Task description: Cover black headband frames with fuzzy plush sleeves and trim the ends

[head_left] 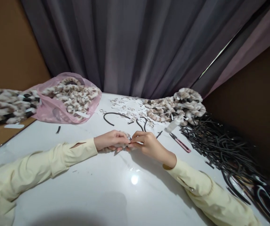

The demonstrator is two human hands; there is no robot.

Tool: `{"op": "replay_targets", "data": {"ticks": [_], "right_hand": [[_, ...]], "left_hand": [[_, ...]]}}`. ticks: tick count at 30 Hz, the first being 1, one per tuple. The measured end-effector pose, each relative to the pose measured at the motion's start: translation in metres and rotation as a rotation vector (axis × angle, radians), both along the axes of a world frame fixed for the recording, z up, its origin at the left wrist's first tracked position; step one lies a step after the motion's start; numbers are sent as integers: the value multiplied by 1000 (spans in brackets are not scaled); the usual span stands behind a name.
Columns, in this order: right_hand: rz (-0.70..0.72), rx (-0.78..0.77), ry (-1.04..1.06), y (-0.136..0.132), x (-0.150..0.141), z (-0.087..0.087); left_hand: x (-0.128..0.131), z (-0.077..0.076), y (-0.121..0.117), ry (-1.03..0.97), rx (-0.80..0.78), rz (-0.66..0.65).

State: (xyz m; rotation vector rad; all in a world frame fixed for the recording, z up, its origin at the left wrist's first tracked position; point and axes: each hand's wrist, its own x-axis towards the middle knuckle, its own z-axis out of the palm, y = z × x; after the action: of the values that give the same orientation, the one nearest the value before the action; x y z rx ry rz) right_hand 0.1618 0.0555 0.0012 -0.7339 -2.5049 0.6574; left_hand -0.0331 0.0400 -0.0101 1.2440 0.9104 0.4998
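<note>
Over the middle of the white table, my left hand (112,139) is closed around a small fluffy white-and-grey fur piece (123,135), most of it hidden by the fingers. From the other side my right hand (146,142) meets it, thumb and fingers pinched at the end of the piece, where something small and dark shows. I cannot make out exactly what that pinch holds. Just beyond the hands lie a curved black cord (105,117) and another bent black cord (145,124). Right of them is a pair of pink-handled thread snips (180,143).
A pink plastic bag (47,110) of spotted fur loops stands at the left, with more fur loops (3,105) beside it. Many metal rings with white tags (127,106) lie at the back. Fur loops (186,103), a translucent bottle (172,126) and heaped black cords (221,150) are at right.
</note>
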Motion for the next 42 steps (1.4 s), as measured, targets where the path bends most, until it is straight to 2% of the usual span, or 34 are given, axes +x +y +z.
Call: {"op": "replay_targets", "data": {"ticks": [3, 11, 17, 20, 24, 29, 31, 36, 40, 42], "right_hand": [[-29, -62, 39, 2, -1, -2], [-106, -156, 80, 2, -3, -1], [-24, -228, 36, 6, 1, 9], [-40, -339, -2, 9, 5, 11], [-28, -567, -55, 11, 7, 8], [-29, -688, -57, 14, 9, 6], [-9, -720, -91, 15, 11, 8], [105, -684, -158, 16, 15, 18], [84, -614, -197, 11, 14, 23], [82, -510, -179, 7, 12, 25]], "left_hand": [[-1, -5, 2, 50, 62, -4], [-1, -14, -3, 100, 244, 116], [1, -9, -6, 125, 332, 131], [1, -11, -6, 103, 390, 123], [0, -15, -7, 48, 397, 81], [0, -16, -13, 56, 483, 39], [1, -16, -19, 85, 627, -1], [4, -18, -33, 169, 1243, -105], [3, -20, -37, 207, 1518, -144], [2, -20, -37, 228, 1632, -147]]}}
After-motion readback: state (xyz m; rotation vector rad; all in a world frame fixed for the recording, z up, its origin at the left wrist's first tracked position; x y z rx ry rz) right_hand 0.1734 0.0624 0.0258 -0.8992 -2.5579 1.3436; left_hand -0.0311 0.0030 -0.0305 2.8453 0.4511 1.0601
